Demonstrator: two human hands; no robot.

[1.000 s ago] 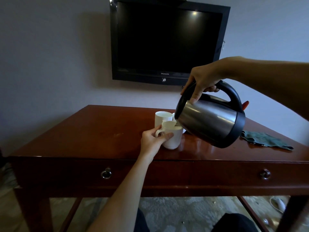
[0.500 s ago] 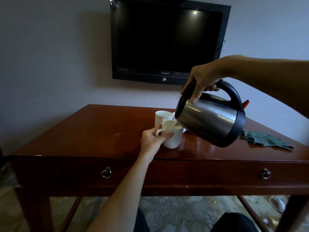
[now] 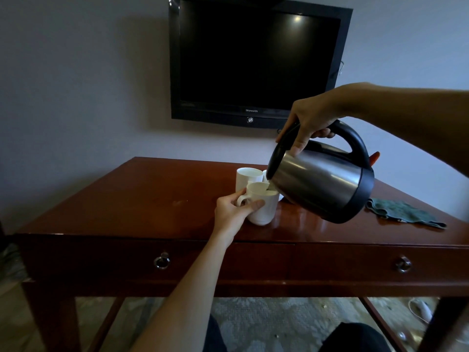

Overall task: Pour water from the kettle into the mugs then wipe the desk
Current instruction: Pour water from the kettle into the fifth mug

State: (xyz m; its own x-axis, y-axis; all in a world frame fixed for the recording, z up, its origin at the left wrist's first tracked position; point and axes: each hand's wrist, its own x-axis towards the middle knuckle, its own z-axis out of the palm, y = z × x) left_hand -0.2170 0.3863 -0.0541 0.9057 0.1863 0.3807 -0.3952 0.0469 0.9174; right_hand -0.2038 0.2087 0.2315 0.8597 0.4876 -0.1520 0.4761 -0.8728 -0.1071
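My right hand (image 3: 311,123) grips the black handle of a steel kettle (image 3: 322,186), which is tilted with its spout over the front white mug (image 3: 264,209). My left hand (image 3: 233,212) holds that mug by its handle and side on the wooden desk (image 3: 152,196). A second white mug (image 3: 247,177) stands just behind it. The edge of another white thing shows behind the kettle's spout, mostly hidden. A green cloth (image 3: 403,214) lies crumpled on the desk's right side.
A black television (image 3: 256,59) hangs on the wall above the desk. The desk front has two drawers with ring pulls (image 3: 162,260) (image 3: 403,264). Carpet and a white cable (image 3: 418,308) show under the desk.
The kettle stays tilted over the front mug; both hands keep their grips and hardly move.
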